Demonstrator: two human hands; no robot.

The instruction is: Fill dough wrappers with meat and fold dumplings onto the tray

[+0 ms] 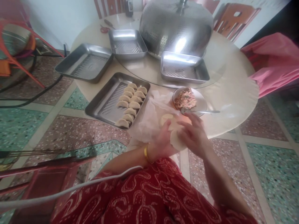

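Observation:
A pale round dumpling wrapper (177,140) lies in my left hand (162,141), which holds it by its left side just off the table's front edge. My right hand (196,135) is over the wrapper's right side, its fingers stretched out and apart; some fingertips seem to touch the wrapper. More wrappers (167,118) lie on crumpled clear plastic (151,115) behind my hands. Close by, a white plate (201,99) carries minced meat filling (186,98) and a spoon (207,111). To the left, folded dumplings (134,105) stand in two rows in a metal tray (102,104).
Three more metal trays (87,63) (128,45) (184,70) sit farther back. A large perforated metal dome (175,28) stands on the glass turntable (144,70). Red scissors (104,30) and a dark bottle (129,7) are at the back. A white cable (70,188) crosses my lap.

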